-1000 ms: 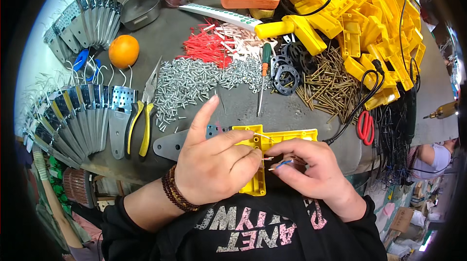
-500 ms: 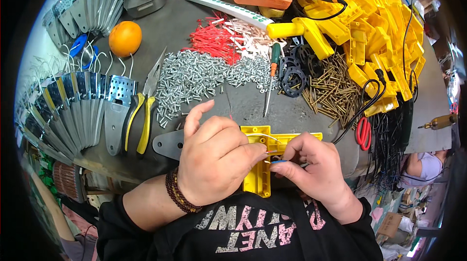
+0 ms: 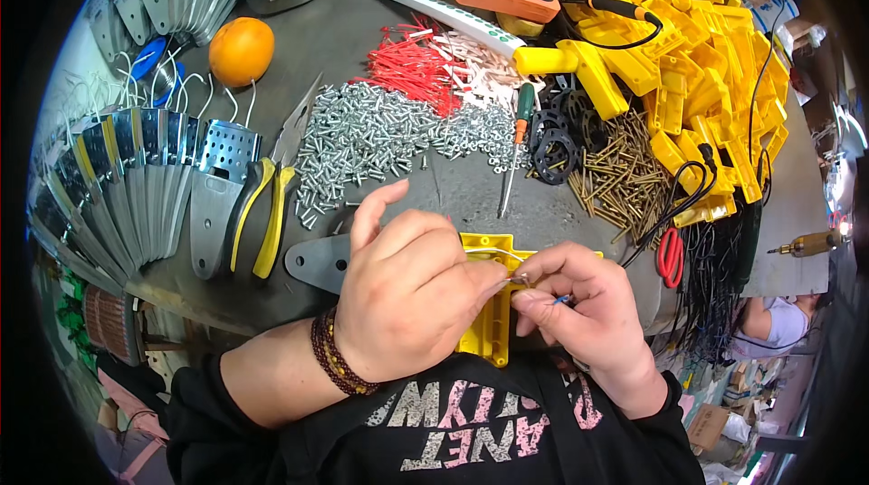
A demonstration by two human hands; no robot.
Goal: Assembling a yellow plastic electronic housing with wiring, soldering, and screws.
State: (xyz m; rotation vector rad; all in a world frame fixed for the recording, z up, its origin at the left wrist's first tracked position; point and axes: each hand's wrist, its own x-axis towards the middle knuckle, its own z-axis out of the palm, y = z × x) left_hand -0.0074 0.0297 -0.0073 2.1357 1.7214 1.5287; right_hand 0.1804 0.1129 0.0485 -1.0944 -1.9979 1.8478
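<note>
Close to my body, a yellow plastic housing [image 3: 490,337] lies under my hands, partly covered by them. My left hand [image 3: 412,290] is closed in a pinch at its thumb and forefinger, its little finger raised. Thin wire ends [image 3: 518,280] show between the two hands' fingertips; their exact join is too small to tell. A short piece of blue wire [image 3: 562,299] sticks out of the pinch of my right hand [image 3: 584,295]. Across the housing's top curves a white wire [image 3: 496,252]. Left of it, a grey metal plate [image 3: 312,264] with holes is partly hidden behind my left hand.
Beyond the hands lie silver screws [image 3: 353,137], red wires [image 3: 407,69], a screwdriver [image 3: 519,141] and brass-coloured screws [image 3: 625,182]. Pliers [image 3: 276,186] and rows of metal plates [image 3: 127,186] are at left. Yellow housings [image 3: 697,78], scissors [image 3: 670,257] and black cables [image 3: 715,277] fill the right.
My right hand's fingertips have come up to my left hand's, and the wire ends now meet between them. The view has shifted slightly.
</note>
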